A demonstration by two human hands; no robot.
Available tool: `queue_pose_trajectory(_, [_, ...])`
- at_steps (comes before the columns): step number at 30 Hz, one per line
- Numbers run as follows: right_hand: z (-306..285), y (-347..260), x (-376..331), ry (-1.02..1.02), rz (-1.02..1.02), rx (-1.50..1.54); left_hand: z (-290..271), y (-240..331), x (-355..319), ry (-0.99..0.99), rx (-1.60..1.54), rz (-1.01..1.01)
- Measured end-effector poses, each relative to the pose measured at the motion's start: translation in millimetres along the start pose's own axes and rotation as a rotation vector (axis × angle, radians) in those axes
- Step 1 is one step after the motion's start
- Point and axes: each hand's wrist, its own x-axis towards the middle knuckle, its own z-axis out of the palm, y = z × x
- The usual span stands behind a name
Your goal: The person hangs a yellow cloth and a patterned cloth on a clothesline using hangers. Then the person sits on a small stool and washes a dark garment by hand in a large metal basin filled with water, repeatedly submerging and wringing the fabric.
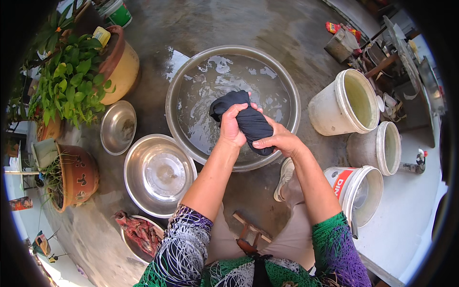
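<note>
A bunched, dark navy cloth [253, 123] is held in both hands above a wide metal basin [171, 112] of cloudy water. My left hand [233, 125] is wrapped round the cloth's middle. Around its right end closes my right hand [281, 140], thumb lying along the near side. The cloth looks twisted and wet; its loose end hangs out to the left of my left hand. Ripples and patches of bright reflection show on the water [201, 91] beneath. Most of my fingertips are hidden behind the cloth.
Left of the basin are a smaller metal bowl [138, 167], a shallow metal dish [118, 125] and a bowl with reddish cloth [138, 233]. Potted plants [71, 81] line the left. White buckets [330, 107] stand at right. A small wooden stool [248, 234] shows between my legs.
</note>
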Motion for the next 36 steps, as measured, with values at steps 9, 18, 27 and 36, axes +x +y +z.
queue_pose_trajectory(9, [79.1, 9.7, -55.1, 0.613, -0.648, -1.198, -9.6, -2.5, 10.9, 0.292, -0.220, 0.022])
queue_pose_trajectory(18, [25.8, 18.8, -4.7, 0.763, -0.963, -1.190, 1.7, -11.0, -6.0, 0.333, -0.154, -0.089])
queue_pose_trajectory(27, [29.1, 11.4, 8.2, 0.488, -0.393, -0.840, -7.4, -5.6, -7.3, 0.316, 0.110, -0.014])
queue_pose_trajectory(36, [32.0, 13.6, 13.1, 0.060, -0.142, -0.152, -11.7, -1.0, -11.2, 0.303, 0.267, 0.039])
